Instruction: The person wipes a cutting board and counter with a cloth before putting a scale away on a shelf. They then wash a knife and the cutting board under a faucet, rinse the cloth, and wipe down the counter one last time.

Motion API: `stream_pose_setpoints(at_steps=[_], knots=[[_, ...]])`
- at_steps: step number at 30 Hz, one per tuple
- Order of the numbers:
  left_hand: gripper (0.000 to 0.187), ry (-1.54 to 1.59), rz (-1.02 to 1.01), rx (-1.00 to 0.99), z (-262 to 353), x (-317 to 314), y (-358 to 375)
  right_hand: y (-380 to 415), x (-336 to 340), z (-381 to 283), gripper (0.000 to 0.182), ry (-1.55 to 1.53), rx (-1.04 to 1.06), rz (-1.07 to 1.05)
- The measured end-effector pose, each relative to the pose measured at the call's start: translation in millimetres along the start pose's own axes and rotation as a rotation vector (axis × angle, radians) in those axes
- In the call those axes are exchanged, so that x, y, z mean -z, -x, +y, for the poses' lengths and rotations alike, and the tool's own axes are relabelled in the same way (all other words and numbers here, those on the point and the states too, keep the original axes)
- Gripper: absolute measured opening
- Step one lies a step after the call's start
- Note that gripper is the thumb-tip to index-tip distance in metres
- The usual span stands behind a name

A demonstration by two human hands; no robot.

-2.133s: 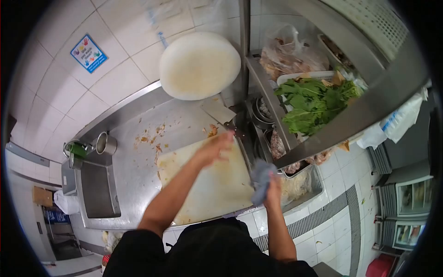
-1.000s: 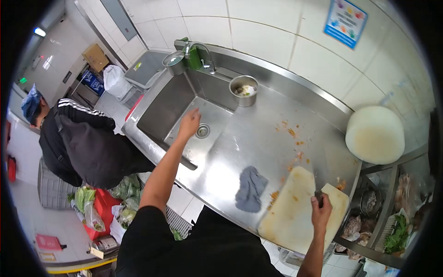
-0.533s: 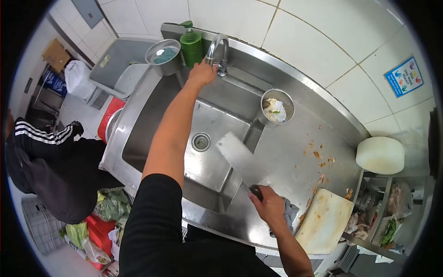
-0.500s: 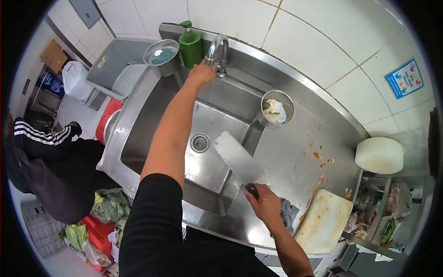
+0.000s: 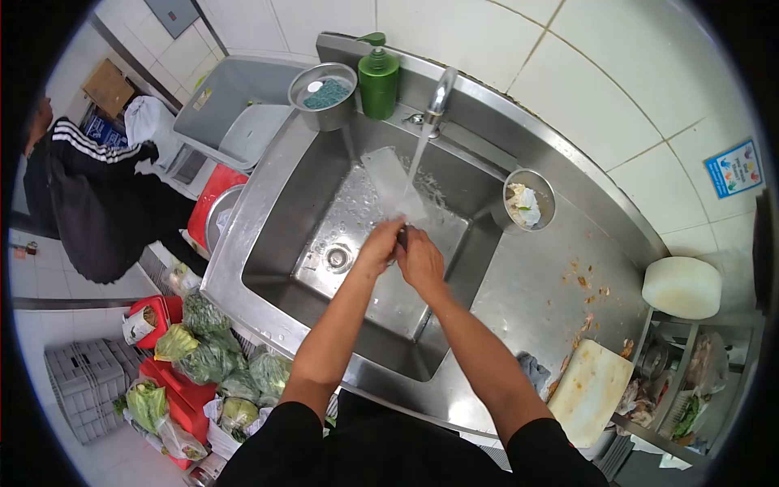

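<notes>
A cleaver (image 5: 388, 177) with a broad metal blade and dark handle is held over the sink (image 5: 280, 235), its blade pointing toward the back wall. My right hand (image 5: 420, 261) is wrapped around the handle. Close beside it, my left hand (image 5: 380, 245) has its fingers closed at the cleaver's handle end; its fingertips are partly hidden. Water runs from the faucet (image 5: 441, 93) onto the blade and splashes into the basin. The drain (image 5: 337, 258) shows to the left of my hands.
A green pump bottle (image 5: 378, 85) and a metal pot with a scrubber (image 5: 324, 93) stand at the back left. On the right counter are a bowl of scraps (image 5: 523, 204), a grey cloth (image 5: 533, 372), food bits and a cutting board (image 5: 591, 394). Another person (image 5: 89, 203) is at left, near bagged vegetables (image 5: 213, 349).
My left hand has left the faucet and come down to the cleaver. My right hand has carried the cleaver from the counter side over the sink. Water now flows; the other person has shifted.
</notes>
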State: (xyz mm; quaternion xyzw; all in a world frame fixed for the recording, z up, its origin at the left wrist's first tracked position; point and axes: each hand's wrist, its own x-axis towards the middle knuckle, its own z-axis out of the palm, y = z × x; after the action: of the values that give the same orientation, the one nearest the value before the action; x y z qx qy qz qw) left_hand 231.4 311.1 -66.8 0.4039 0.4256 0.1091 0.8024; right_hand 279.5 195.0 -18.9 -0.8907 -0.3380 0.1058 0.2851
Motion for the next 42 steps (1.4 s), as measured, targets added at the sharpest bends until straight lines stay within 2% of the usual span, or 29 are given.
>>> stream_pose_setpoints(at_steps=[1, 2, 4, 5, 6, 7, 8, 9, 11, 12, 13, 15, 16, 20, 22, 23, 25, 26, 28, 29, 31, 32, 34, 36, 37, 39, 40, 41, 42], knots=[[0.028, 0.075, -0.113, 0.051, -22, 8, -15, -8, 3, -2, 0.025, 0.000, 0.052, -0.141], [0.028, 0.086, -0.112, 0.053, -20, 6, -15, -20, 8, -3, 0.023, 0.001, 0.103, -0.282], [0.037, 0.207, -0.095, 0.001, -11, 7, -13, -54, 21, 1, 0.020, -0.106, -0.024, -0.390], [0.037, 0.217, -0.089, -0.003, -8, 11, -10, -73, 28, -7, 0.021, -0.198, -0.022, -0.250], [0.044, -0.104, -0.016, -0.059, -7, 13, -7, -94, 35, -15, 0.023, -0.288, -0.021, -0.107], [0.051, -0.423, 0.055, -0.115, -6, 15, -7, -122, 37, -15, 0.025, -0.436, -0.085, -0.129], [0.051, -0.413, 0.052, -0.118, -6, 18, -6, -142, 37, -14, 0.026, -0.582, -0.153, -0.151], [0.056, -0.659, 0.062, -0.270, -8, 23, -5, -147, 50, -28, 0.026, -0.571, -0.151, -0.153], [0.067, -1.147, 0.088, -0.580, -7, 33, -2, -156, 72, -52, 0.026, -0.670, -0.165, -0.579], [0.052, -1.148, 0.131, -0.717, -4, 38, -1, -159, 65, -53, 0.025, -0.639, -0.242, -0.678], [0.052, -1.138, 0.134, -0.716, 1, 41, -1, -167, 61, -50, 0.025, -0.628, -0.242, -0.681], [0.040, -1.193, 0.169, -0.566, 18, 45, 7, -183, 61, -47, 0.024, -0.589, -0.172, -0.478], [0.035, -1.197, 0.223, -0.644, 19, 47, 7, -187, 59, -44, 0.024, -0.565, -0.144, -0.563], [0.038, -1.163, 0.260, -0.595, 33, 49, 11, -182, 48, -54, 0.023, -0.268, -0.066, -0.513], [0.034, -1.139, 0.267, -0.607, 40, 52, 12, -172, 47, -61, 0.027, -0.682, -0.250, -0.651], [0.034, -1.135, 0.266, -0.607, 41, 52, 12, -173, 44, -59, 0.027, -0.678, -0.252, -0.651], [0.034, -1.060, 0.269, -0.656, 43, 53, 12, -177, 31, -50, 0.027, -0.229, -0.041, -0.469], [0.034, -1.056, 0.274, -0.657, 47, 52, 14, -179, 25, -56, 0.028, -0.344, -0.072, -0.258], [0.034, -1.009, 0.261, -0.488, 57, 52, 17, -191, 25, -66, 0.029, -0.470, -0.106, -0.341], [0.034, -1.008, 0.267, -0.486, 53, 57, 13, -191, 29, -81, 0.030, -0.596, -0.154, -0.420], [0.039, -0.726, 0.186, -0.261, 35, 67, -4, -210, 27, -116, 0.037, -0.268, 0.127, -0.255], [0.039, -0.554, 0.130, -0.063, 26, 74, -8, -223, 24, -135, 0.040, -0.138, 0.261, -0.139], [0.038, -0.483, 0.125, -0.095, 1, 80, -5, -273, -5, -146, 0.047, -0.091, 0.537, 0.016], [0.038, -0.414, 0.123, -0.126, -17, 86, 7, -313, -18, -166, 0.066, 0.154, 0.669, -0.068], [0.042, -0.431, 0.084, -0.183, -18, 88, 19, -337, -31, -170, 0.066, 0.148, 0.678, -0.080], [0.047, -0.443, 0.063, -0.234, -10, 94, 41, -370, -54, -175, 0.091, 0.385, 0.749, -0.150], [0.051, -0.470, 0.039, -0.224, -4, 96, 53, -381, -57, -182, 0.110, 0.475, 0.578, -0.297], [0.056, -0.497, 0.010, -0.213, 1, 99, 60, -371, -51, -198, 0.104, 0.546, 0.426, -0.384], [0.055, -0.504, 0.029, -0.217, 2, 103, 63, -368, -52, -206, 0.096, 0.586, 0.376, -0.417]])
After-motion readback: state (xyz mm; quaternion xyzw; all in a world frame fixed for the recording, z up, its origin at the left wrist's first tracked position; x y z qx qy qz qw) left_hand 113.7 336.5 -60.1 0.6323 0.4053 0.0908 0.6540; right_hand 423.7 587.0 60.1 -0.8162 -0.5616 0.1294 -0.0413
